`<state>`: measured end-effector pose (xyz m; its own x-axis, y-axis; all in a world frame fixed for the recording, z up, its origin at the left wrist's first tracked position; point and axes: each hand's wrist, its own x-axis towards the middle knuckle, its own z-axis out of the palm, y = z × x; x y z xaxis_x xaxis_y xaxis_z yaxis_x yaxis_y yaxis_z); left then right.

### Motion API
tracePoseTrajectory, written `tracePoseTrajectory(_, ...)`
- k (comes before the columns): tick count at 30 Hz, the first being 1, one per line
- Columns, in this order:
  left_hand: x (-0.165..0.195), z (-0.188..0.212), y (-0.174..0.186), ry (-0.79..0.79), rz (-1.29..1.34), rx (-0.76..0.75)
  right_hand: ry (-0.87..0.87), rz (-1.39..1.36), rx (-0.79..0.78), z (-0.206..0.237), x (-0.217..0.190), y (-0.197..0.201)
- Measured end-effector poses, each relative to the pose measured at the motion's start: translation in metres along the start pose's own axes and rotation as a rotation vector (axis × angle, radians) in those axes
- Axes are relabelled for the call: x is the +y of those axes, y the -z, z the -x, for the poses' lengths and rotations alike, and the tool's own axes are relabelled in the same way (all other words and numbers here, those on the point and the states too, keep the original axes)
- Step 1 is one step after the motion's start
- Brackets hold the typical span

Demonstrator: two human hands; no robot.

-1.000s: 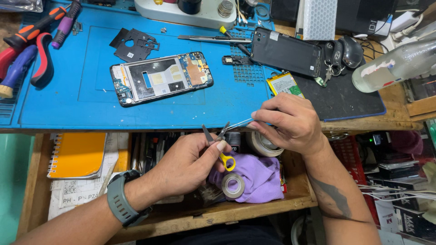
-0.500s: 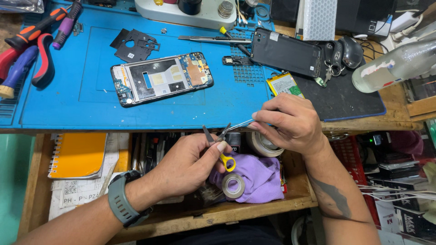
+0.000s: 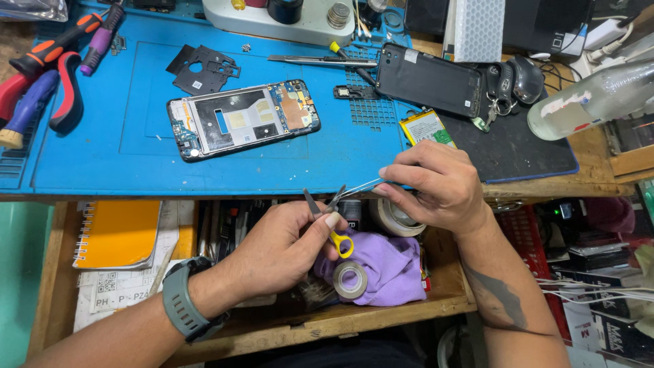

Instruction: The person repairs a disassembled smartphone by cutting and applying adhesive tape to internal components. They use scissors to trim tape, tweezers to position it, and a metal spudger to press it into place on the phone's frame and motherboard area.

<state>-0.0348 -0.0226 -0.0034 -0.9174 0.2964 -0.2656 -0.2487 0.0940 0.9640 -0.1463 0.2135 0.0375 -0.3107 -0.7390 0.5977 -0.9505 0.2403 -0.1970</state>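
The opened phone [image 3: 243,120] lay on the work mat [image 3: 102,163] that covered the surface, with the pliers [image 3: 41,88] to its left, the loose metal plate [image 3: 203,69] just behind it, and the phone back cover [image 3: 429,80] to its right, the battery [image 3: 428,127] lying in front of that cover. In front of the phone, below the mat's near edge, the left hand [image 3: 286,245] held small scissors [image 3: 330,218] over an open drawer [image 3: 327,320], and the right hand [image 3: 436,187], to the right of the scissors, pinched a thin strip [image 3: 360,185] whose end reached the blades. In the drawer, the notebook [image 3: 116,233] lay in front of the phone and to its left, while the cloth [image 3: 385,266] and a tape roll [image 3: 350,279] resting on it lay in front and to its right.
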Motion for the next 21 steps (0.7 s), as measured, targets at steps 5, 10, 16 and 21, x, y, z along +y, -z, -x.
tracePoseTrajectory(5,-0.001,0.001,0.000,0.053,0.040,-0.014,-0.003,0.004,0.001,0.001,0.000,0.000)
tracePoseTrajectory(10,-0.006,-0.002,0.001,0.118,0.186,-0.071,-0.034,0.011,0.048,0.002,-0.001,0.000)
tracePoseTrajectory(16,-0.017,-0.009,0.003,0.161,0.358,-0.131,-0.008,0.064,0.049,0.006,-0.008,0.001)
tracePoseTrajectory(21,-0.020,-0.011,0.002,0.167,0.413,-0.133,0.027,0.096,0.017,0.008,-0.010,-0.001)
